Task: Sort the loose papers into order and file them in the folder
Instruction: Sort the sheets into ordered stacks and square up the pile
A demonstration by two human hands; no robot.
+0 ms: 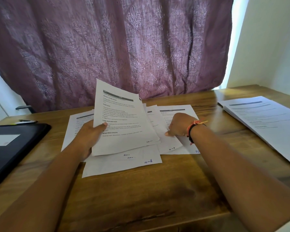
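Loose printed papers (pixel 124 164) lie spread over the middle of the wooden table (pixel 141 195), several with handwritten page numbers at the bottom. My left hand (pixel 90 133) holds a small raised sheaf of pages (pixel 120 118) by its left edge, thumb on the front sheet. My right hand (pixel 179 125), with bands on its wrist, has curled fingers and its thumb pressed on a sheet lying to the right (pixel 171 144). A closed black folder (pixel 12 148) with a white label lies at the table's left edge.
A second stack of printed pages (pixel 264 121) lies at the table's right side. A pen (pixel 28 121) sits behind the folder. A purple patterned curtain (pixel 107 47) hangs right behind the table. Bare wood shows at the table's front.
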